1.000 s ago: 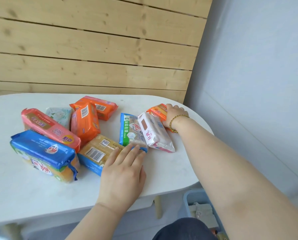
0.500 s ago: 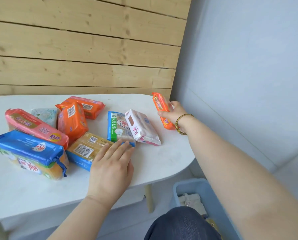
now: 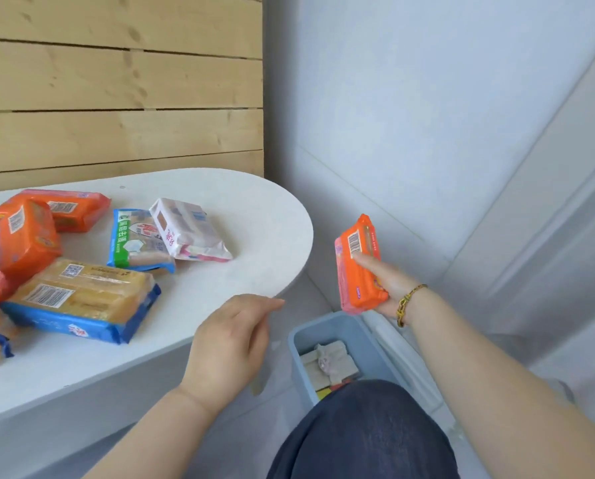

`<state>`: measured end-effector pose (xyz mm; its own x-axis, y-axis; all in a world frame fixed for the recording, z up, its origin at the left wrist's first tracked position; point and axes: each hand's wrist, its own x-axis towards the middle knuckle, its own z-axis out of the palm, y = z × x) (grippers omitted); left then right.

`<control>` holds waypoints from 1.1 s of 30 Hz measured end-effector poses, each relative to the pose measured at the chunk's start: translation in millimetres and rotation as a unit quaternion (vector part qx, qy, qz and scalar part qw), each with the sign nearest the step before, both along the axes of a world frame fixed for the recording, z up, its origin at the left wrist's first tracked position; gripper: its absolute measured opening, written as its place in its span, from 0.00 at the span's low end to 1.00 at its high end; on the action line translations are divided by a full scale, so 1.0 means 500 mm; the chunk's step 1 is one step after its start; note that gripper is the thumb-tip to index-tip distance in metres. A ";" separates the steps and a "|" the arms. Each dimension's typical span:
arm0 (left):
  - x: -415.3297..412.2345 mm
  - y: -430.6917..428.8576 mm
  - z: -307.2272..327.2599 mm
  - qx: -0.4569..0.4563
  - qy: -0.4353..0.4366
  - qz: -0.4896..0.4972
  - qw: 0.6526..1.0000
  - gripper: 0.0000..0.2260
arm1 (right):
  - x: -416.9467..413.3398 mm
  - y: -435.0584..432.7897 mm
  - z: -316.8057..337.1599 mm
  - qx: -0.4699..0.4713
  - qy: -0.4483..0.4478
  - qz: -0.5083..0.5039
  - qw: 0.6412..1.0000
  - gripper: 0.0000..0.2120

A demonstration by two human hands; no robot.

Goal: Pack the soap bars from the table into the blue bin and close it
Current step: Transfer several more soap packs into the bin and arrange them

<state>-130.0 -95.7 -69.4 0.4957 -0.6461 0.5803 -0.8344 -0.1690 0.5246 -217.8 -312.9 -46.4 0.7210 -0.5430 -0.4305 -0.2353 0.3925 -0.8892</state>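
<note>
Beyond counter's (image 3: 254, 209) right end, above blue bin (image 3: 327, 321): right hand (image 3: 389, 285) grips orange soap bar (image 3: 358, 267), fingers (image 3: 372, 266) curled round it; left hand (image 3: 227, 344) open, idle at counter's near edge. Risk: knee (image 3: 358, 426) partly hides bin mouth, so misjudged drop misses bin.

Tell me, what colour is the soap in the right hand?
The soap bar is orange with a pink edge; head view.

Blue bin (image 3: 327, 321) apparently half behind knee (image 3: 358, 426)
</note>
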 end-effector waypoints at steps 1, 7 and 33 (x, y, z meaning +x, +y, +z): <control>-0.007 -0.016 -0.011 0.005 0.024 -0.008 1.000 0.13 | -0.014 -0.011 -0.027 -0.012 0.015 -0.001 1.000 0.13; -0.027 -0.104 -0.081 0.062 -0.007 -0.073 0.995 0.14 | -0.054 -0.064 -0.156 -0.192 0.191 0.126 0.954 0.08; 0.071 -0.295 -0.411 0.448 0.292 -0.020 0.845 0.38 | 0.073 -0.081 -0.515 -0.538 0.298 0.276 0.738 0.19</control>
<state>-94.6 -243.2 -274.9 0.4965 -0.7195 -0.4855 -0.4924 -0.6941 0.5251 -181.1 -353.6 -303.9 0.8170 -0.4959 -0.2944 -0.5707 -0.7682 -0.2900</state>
